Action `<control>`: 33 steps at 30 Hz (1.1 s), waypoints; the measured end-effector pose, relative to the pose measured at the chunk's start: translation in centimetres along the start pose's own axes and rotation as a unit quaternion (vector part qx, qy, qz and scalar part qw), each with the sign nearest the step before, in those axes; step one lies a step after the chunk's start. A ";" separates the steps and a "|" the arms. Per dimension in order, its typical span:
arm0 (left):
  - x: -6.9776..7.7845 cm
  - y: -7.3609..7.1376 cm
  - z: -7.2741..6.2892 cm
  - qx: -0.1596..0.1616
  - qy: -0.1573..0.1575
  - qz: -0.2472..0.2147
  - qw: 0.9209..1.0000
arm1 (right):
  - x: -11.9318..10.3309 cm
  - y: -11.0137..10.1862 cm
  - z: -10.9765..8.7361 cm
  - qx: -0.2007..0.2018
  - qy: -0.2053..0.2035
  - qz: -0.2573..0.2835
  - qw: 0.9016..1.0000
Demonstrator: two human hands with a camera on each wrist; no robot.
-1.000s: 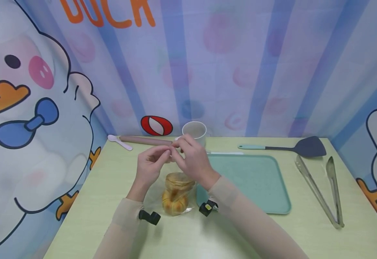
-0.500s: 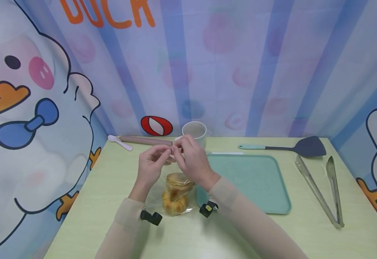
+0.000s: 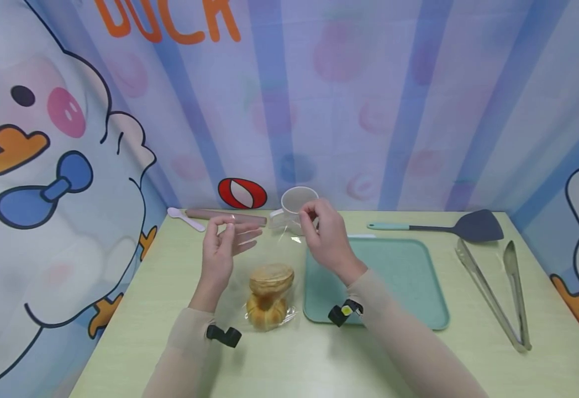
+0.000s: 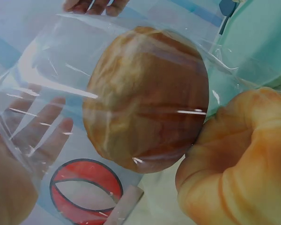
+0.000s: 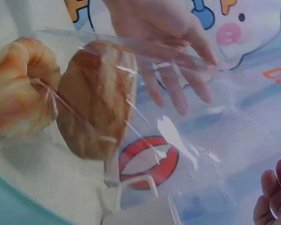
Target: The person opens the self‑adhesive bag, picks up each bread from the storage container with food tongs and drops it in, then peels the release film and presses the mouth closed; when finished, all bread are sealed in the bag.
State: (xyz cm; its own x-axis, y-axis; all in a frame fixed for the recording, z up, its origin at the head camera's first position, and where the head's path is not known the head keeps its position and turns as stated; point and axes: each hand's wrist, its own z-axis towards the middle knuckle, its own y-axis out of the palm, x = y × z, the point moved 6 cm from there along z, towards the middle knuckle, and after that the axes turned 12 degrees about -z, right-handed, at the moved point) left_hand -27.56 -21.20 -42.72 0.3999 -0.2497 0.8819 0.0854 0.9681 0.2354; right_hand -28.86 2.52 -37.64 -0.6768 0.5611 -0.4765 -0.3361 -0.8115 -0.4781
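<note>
A clear plastic bag [image 4: 61, 61] is stretched between my hands. Through its film show a round brown bun [image 3: 272, 278] and a curled, golden croissant-like roll [image 3: 267, 310], the bun on the far side of the roll. My left hand [image 3: 220, 246] pinches the bag's edge between thumb and index finger, its other fingers extended behind the film. To the right, my right hand [image 3: 326, 235] pinches the opposite part of the mouth, fingers curled; in the right wrist view only part of that hand [image 5: 276, 192] shows. Glints mark the film [image 3: 296, 239] between both hands.
Right of the bread lies a green tray [image 3: 379, 287]. A white mug [image 3: 294, 202] stands behind, with a rolling pin [image 3: 225, 216] and pink spoon [image 3: 186, 219] to its left. A spatula [image 3: 475, 225] and metal tongs [image 3: 490, 298] lie at the right.
My hands, together at the bag's mouth before, have parted: the right moved right and the left slightly left. The film now spreads between them, and the mug's handle shows.
</note>
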 end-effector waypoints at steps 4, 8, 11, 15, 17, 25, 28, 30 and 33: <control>-0.3 -0.4 0.0 0.001 -0.026 -0.014 1.000 | 2.0 -1.7 -0.5 -0.023 0.062 0.019 0.998; -0.3 -0.7 -0.1 0.006 -0.033 -0.014 0.999 | 4.0 -3.5 -1.1 -0.034 0.119 0.045 0.991; -0.4 -1.0 -0.1 0.020 -0.040 0.001 0.999 | 5.4 -4.7 -1.7 -0.036 0.151 0.074 0.985; -0.7 -1.5 -0.1 0.035 -0.048 0.009 0.998 | 7.1 -6.5 -2.2 -0.030 0.194 0.127 0.972; -0.8 -1.7 -0.1 0.037 -0.049 0.006 0.998 | 7.9 -7.3 -2.4 -0.022 0.215 0.161 0.963; -0.9 -2.0 0.0 0.048 -0.052 -0.003 0.997 | 10.1 -10.4 -3.1 0.007 0.266 0.250 0.931; -0.9 -1.9 -0.1 0.051 -0.051 -0.010 0.997 | 10.9 -11.4 -3.6 0.022 0.277 0.268 0.923; -0.8 -1.9 -0.1 0.052 -0.051 -0.011 0.997 | 11.4 -12.0 -3.8 0.036 0.283 0.281 0.916; -0.8 -1.9 -0.1 0.052 -0.049 -0.013 0.997 | 12.0 -12.8 -4.2 0.060 0.289 0.307 0.905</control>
State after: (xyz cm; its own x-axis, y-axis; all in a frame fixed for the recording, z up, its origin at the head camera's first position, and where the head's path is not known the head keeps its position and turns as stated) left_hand -27.89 -22.80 -43.89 0.3068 -0.2798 0.9097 -0.0024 0.9556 0.2947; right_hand -29.95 20.36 -40.35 -0.3159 -0.0376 -0.9481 -0.1059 -0.9916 0.0746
